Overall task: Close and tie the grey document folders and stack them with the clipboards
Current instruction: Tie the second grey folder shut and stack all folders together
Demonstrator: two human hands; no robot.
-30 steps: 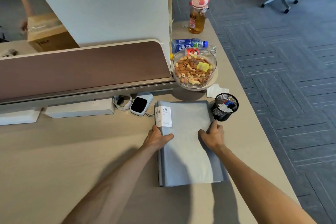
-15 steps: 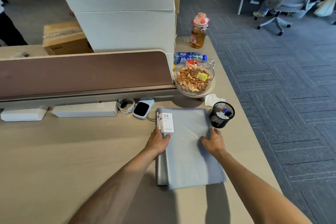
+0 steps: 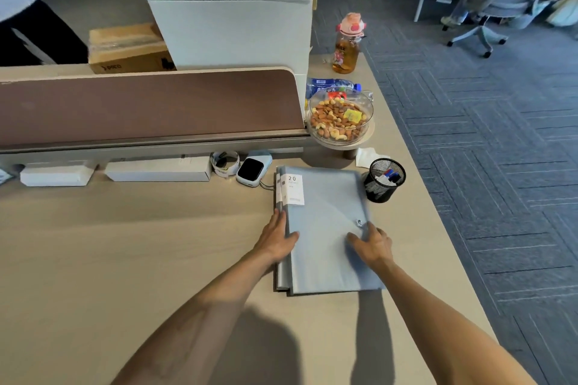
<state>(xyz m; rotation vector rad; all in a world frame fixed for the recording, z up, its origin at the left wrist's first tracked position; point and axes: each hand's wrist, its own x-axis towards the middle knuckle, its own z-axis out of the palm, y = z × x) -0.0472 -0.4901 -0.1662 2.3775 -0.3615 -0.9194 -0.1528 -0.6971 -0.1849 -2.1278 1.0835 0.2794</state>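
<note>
A stack of grey document folders (image 3: 325,219) lies flat on the desk, right of centre, spines to the left. The top folder bears a white label reading "20" (image 3: 293,189) and a small round clasp button (image 3: 359,222) near its right edge. My left hand (image 3: 276,239) rests flat on the stack's left edge, thumb on the cover. My right hand (image 3: 370,242) presses on the cover just below the clasp, fingers spread. No clipboards can be made out apart from the stack.
A black mesh pen cup (image 3: 383,180) stands at the stack's far right corner. Behind are a glass bowl of nuts (image 3: 341,117), bottles (image 3: 347,44), a small white device (image 3: 253,169), white boxes (image 3: 158,169) and a brown desk divider (image 3: 150,103). The desk's right edge is close.
My right hand slid down and left from the cover's right edge, uncovering the clasp button. The left hand stays on the spine side. The camera tilted up.
</note>
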